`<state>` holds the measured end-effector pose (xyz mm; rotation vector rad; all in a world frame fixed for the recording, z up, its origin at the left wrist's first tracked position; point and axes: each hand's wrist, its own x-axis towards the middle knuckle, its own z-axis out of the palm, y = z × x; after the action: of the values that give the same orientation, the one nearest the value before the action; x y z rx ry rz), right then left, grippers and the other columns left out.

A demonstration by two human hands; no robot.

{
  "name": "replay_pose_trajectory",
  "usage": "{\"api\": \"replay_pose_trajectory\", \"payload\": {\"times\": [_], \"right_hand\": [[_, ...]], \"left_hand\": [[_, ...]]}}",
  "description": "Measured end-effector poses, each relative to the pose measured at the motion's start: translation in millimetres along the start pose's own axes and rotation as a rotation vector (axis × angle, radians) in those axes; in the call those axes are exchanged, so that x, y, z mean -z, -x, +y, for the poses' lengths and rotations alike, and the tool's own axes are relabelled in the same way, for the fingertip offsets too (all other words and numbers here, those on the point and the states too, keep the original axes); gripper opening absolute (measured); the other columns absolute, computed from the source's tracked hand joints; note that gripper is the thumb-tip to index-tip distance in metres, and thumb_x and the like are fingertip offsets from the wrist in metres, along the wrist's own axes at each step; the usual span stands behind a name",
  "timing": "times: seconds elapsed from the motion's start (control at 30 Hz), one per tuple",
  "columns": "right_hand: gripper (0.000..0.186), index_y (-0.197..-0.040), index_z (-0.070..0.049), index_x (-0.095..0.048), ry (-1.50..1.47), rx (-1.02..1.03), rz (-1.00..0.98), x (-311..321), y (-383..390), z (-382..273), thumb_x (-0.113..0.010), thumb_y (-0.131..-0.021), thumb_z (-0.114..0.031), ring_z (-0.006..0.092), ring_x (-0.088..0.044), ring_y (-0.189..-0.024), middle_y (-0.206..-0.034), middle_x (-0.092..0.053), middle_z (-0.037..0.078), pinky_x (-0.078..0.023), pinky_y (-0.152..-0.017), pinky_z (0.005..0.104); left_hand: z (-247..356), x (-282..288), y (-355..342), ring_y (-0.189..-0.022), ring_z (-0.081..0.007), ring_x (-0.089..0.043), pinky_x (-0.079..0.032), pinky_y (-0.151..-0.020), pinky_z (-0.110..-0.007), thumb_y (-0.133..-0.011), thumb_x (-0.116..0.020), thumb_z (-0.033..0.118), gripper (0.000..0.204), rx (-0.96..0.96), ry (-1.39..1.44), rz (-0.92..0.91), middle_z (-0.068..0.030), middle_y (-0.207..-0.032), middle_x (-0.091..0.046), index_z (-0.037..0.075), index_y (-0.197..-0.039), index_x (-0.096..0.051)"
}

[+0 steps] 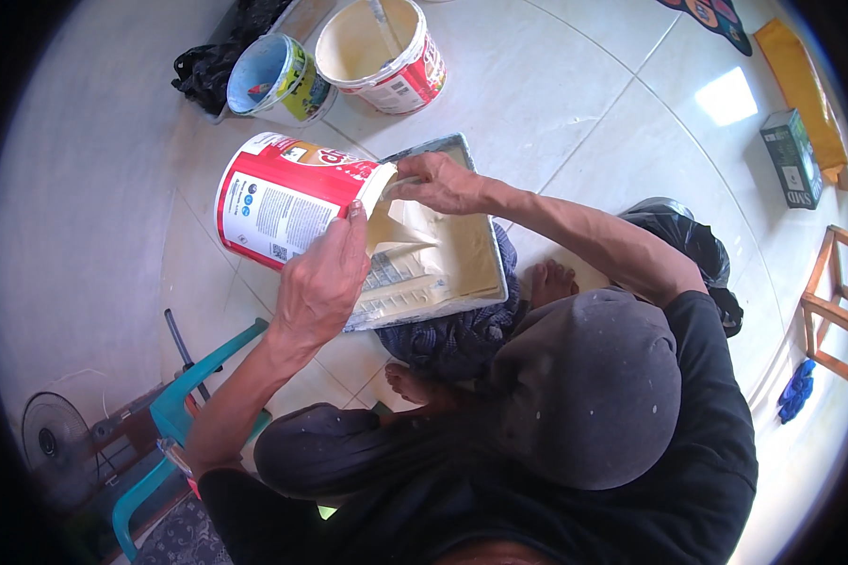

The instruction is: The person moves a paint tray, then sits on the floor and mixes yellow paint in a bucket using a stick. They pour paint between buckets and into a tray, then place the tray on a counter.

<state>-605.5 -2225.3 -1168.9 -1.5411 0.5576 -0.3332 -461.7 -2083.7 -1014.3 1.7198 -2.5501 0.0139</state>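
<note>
A red and white paint bucket (287, 198) is tipped on its side, its mouth turned right over a paint tray (497, 247). Cream paint (452, 250) streams from the mouth and lies in the tray, partly covering its ribbed slope. My left hand (325, 278) grips the bucket's near side by the rim, thumb and fingers closed on it. At the rim's far side, my right hand (440, 184) has its fingers curled and pinched against the bucket's lip; whether a small tool is between them is hidden. Dark cloth (452, 344) lies under the tray's near edge.
Beyond the tray stand an open bucket (400, 94) with cream residue and a stick, and a smaller blue-lined bucket (297, 104). A teal chair (174, 405) and a fan (52, 438) are at left. Black plastic bag (688, 245), box (791, 158) and wooden stool (824, 311) are at right.
</note>
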Motion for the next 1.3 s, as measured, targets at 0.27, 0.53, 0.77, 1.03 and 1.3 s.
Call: {"api": "replay_pose_trajectory", "payload": {"times": [0.27, 0.53, 0.77, 1.03, 1.3], "right_hand": [[0.04, -0.118, -0.001, -0.06, -0.046, -0.033, -0.085, 5, 1, 6, -0.058, -0.09, -0.029, 0.022, -0.057, -0.101, -0.109, -0.064, 0.014, -0.043, -0.093, 0.0355], [0.045, -0.126, -0.002, -0.057, -0.171, 0.009, -0.133, -1, -4, 30, -0.056, -0.091, -0.03, 0.0252, -0.055, -0.112, -0.119, -0.062, 0.016, -0.042, -0.098, 0.0377], [0.044, -0.124, -0.001, -0.058, -0.232, -0.001, -0.157, -3, 1, 25, -0.056, -0.091, -0.03, 0.0229, -0.057, -0.109, -0.115, -0.063, 0.014, -0.042, -0.097, 0.0352], [0.043, -0.121, 0.0, -0.059, -0.244, 0.001, -0.182, -2, 3, 32, -0.056, -0.091, -0.03, 0.0225, -0.058, -0.105, -0.112, -0.064, 0.015, -0.043, -0.094, 0.0355], [0.042, -0.121, 0.001, -0.059, -0.316, 0.054, -0.188, -1, 7, 35, -0.056, -0.091, -0.029, 0.0225, -0.057, -0.106, -0.113, -0.064, 0.015, -0.042, -0.094, 0.0348]], "left_hand": [[14, -4, -15, -0.07, -0.0233, -0.063, -0.052, -0.055, -0.033, -0.076, -0.067, 0.004, 0.055, -0.013, -0.08, -0.142, -0.0152, -0.096, -0.054, -0.01, -0.125, -0.047], [27, -1, -27, -0.07, -0.025, -0.064, -0.054, -0.056, -0.033, -0.079, -0.056, -0.003, 0.04, -0.051, -0.07, -0.153, -0.0179, -0.095, -0.052, -0.013, -0.117, -0.049], [30, -1, -29, -0.07, -0.0271, -0.064, -0.055, -0.054, -0.034, -0.078, -0.055, -0.005, 0.036, -0.053, -0.091, -0.185, -0.0197, -0.097, -0.052, -0.014, -0.112, -0.05], [31, 0, -29, -0.07, -0.0277, -0.065, -0.055, -0.055, -0.034, -0.077, -0.055, -0.006, 0.036, -0.063, -0.091, -0.217, -0.0208, -0.099, -0.052, -0.015, -0.112, -0.05], [32, 0, -30, -0.07, -0.0273, -0.064, -0.055, -0.054, -0.034, -0.077, -0.055, -0.006, 0.038, -0.061, -0.101, -0.243, -0.0196, -0.096, -0.051, -0.016, -0.114, -0.049]]}}
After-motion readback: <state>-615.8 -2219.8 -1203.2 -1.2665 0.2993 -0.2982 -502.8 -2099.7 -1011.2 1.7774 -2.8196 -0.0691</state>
